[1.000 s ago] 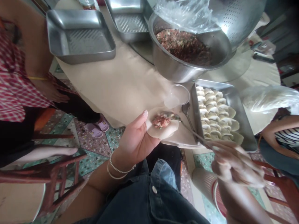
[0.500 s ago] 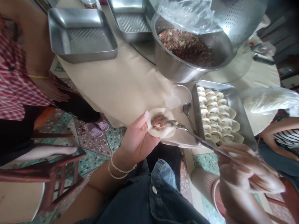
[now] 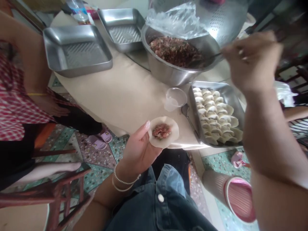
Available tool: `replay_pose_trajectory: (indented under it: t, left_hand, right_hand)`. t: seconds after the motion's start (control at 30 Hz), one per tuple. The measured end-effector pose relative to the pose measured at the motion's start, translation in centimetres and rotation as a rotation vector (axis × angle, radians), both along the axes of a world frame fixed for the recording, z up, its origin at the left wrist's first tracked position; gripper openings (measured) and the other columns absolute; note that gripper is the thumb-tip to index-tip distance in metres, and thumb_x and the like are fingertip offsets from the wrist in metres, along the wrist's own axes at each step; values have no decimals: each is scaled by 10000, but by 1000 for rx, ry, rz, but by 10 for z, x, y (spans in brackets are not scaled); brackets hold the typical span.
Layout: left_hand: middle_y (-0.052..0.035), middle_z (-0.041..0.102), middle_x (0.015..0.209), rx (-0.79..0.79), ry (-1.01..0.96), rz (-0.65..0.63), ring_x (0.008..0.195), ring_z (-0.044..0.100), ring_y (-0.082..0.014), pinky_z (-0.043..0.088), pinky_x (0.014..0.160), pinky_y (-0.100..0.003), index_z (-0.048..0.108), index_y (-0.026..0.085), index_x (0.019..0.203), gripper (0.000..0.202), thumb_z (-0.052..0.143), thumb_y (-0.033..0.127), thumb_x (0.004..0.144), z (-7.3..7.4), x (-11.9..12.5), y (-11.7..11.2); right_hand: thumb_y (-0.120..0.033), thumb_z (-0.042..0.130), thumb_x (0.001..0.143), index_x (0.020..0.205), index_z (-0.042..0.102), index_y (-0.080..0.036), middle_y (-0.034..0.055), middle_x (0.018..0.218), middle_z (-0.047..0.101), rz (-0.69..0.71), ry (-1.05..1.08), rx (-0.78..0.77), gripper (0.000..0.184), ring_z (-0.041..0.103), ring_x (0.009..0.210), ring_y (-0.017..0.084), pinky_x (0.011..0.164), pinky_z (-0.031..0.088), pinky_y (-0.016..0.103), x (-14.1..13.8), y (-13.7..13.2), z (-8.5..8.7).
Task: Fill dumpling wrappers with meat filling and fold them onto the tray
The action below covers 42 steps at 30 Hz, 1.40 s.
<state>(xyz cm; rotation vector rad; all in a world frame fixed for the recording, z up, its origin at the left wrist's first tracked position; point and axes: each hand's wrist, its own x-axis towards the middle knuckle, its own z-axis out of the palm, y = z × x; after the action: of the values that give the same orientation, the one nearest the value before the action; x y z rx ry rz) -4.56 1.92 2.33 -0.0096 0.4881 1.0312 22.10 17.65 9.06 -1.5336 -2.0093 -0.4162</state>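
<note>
My left hand [image 3: 139,147] cups a round dough wrapper [image 3: 163,132] with a lump of pink meat filling at its middle, held just off the table's near edge. My right hand [image 3: 250,61] is raised at the upper right, fingers pinched on the handle of a spoon [image 3: 211,57] whose end reaches into the large steel bowl of minced filling [image 3: 176,53]. Between the two hands sits a steel tray [image 3: 229,94] packed with several rows of folded dumplings.
A small clear plastic cup [image 3: 175,98] stands beside the dumpling tray. Two steel trays [image 3: 77,51] [image 3: 122,29] lie at the back left, a colander and plastic wrap [image 3: 178,19] behind the bowl. A person in a red checked top sits left; a pink bin [image 3: 238,199] stands below right.
My right hand lifted the spoon off the wrapper and swung it up to the filling bowl. The filling stays on the wrapper in my left hand.
</note>
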Motion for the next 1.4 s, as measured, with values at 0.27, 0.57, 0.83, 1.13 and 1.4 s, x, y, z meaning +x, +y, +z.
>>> replay_pose_trajectory:
  t: [0.27,0.57,0.83,1.13,1.4]
  left_hand:
    - [-135,753,1050,-23,102,143,1107,669,-222,429,1109,-405,668,50,1147,450,300,262,997,1,-14,3]
    - [-128,743,1091,-62,132,163,1088,679,-208,414,1117,-399,512,57,1359,471,270,251,1005,1,-10,11]
    - [-142,717,1156,-5,162,218,1216,605,-236,361,1157,-438,491,55,1369,461,294,248,1000,-4,-1,20]
    - [-92,655,1295,163,80,214,1350,479,-244,379,1151,-444,521,161,1357,432,309,289,1003,-5,6,21]
    - [-115,637,1316,128,68,187,1361,461,-270,390,1144,-453,516,129,1361,451,312,314,1004,0,4,15]
  right_hand:
    - [-539,495,903,1090,693,-106,182,1177,566,-138,11,-83,511,469,1123,299,896,351,489,-18,21,-4]
    - [-730,456,838,1274,451,-143,112,1085,672,578,-293,-373,731,561,1070,282,882,323,434,-65,-56,-48]
    - [-819,395,790,1417,308,-108,153,1052,681,511,-246,-399,952,604,1043,324,885,337,490,-68,-49,-57]
    - [-640,429,903,1525,104,-217,111,1282,622,666,15,-191,820,575,1141,275,881,362,463,-74,-141,-57]
    - [-596,434,920,1512,159,-252,74,1216,667,619,-12,-118,738,583,1132,251,886,327,451,-81,-150,-73]
